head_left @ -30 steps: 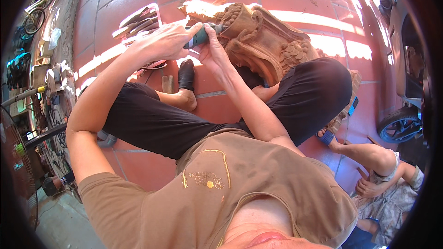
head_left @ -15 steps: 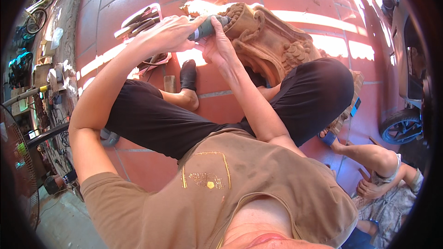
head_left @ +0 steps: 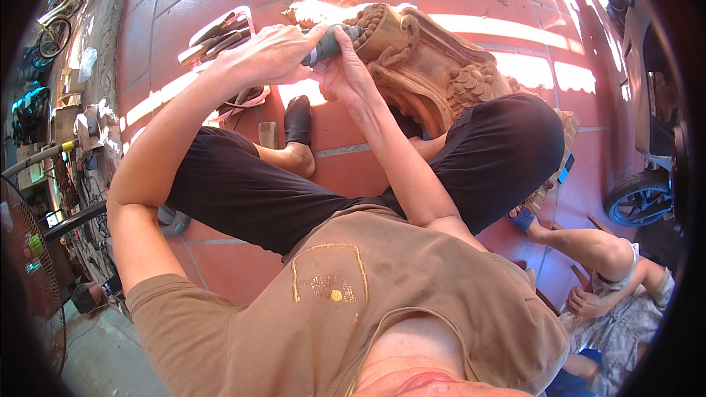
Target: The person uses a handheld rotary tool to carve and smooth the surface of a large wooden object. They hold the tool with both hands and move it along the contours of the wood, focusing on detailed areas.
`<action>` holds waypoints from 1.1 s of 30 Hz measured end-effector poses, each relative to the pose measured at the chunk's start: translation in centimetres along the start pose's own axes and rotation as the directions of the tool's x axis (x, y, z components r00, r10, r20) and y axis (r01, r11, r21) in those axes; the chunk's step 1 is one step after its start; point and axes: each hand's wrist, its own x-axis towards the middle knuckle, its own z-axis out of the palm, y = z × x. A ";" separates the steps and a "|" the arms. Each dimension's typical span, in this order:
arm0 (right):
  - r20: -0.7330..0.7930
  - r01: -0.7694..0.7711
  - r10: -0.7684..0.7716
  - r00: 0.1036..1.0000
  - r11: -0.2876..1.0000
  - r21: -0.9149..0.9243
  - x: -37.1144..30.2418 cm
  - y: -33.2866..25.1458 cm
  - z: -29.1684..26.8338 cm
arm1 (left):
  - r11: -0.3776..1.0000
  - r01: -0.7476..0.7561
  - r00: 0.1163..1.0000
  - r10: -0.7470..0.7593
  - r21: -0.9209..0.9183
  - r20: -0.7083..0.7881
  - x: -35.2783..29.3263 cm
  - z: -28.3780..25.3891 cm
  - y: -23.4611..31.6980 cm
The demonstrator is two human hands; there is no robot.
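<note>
A slim dark green power tool [head_left: 324,47], like a handheld rotary grinder, is held between both of my hands. My left hand [head_left: 273,53] is closed over its rear part from the left. Fingers of my right hand [head_left: 348,72] wrap its body nearer the front. The tool's dark nose points right and meets the edge of a carved brown wooden piece [head_left: 423,48] with scrolls and beading; the very tip is too small to make out. My raised knee partly covers the carving's near end.
Several long hand tools lie in a pink-rimmed tray [head_left: 246,15] left of my hands. A small wooden block [head_left: 268,134] rests by my foot. At lower right another person [head_left: 614,287] sits close by. A fan [head_left: 29,257] stands at left, and a motorbike wheel [head_left: 642,198] at right.
</note>
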 end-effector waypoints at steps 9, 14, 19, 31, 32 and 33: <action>-0.015 0.014 -0.014 1.000 1.000 -0.001 -0.1 0.1 -0.2 | 1.000 -0.011 1.000 0.011 -0.011 -0.008 0.1 0.2 0.1; -0.024 0.015 -0.016 1.000 1.000 -0.014 -0.3 0.0 -0.3 | 0.999 -0.040 0.999 0.040 -0.008 -0.019 0.0 0.0 0.3; -0.019 0.027 -0.027 0.999 0.999 -0.016 -0.6 -0.1 0.0 | 0.999 -0.047 0.997 0.047 -0.004 -0.056 0.3 0.3 0.3; -0.026 0.012 -0.013 1.000 0.999 -0.030 -0.3 -0.1 0.3 | 1.000 -0.019 1.000 0.018 -0.024 -0.025 0.2 0.5 -0.2; -0.026 0.010 -0.010 1.000 1.000 -0.029 -0.3 -0.1 0.3 | 1.000 -0.022 0.999 0.021 -0.019 -0.031 0.2 0.4 -0.1; -0.026 0.007 -0.008 1.000 1.000 -0.029 -0.3 -0.1 0.2 | 1.000 -0.024 0.999 0.024 -0.014 -0.036 0.0 0.2 0.2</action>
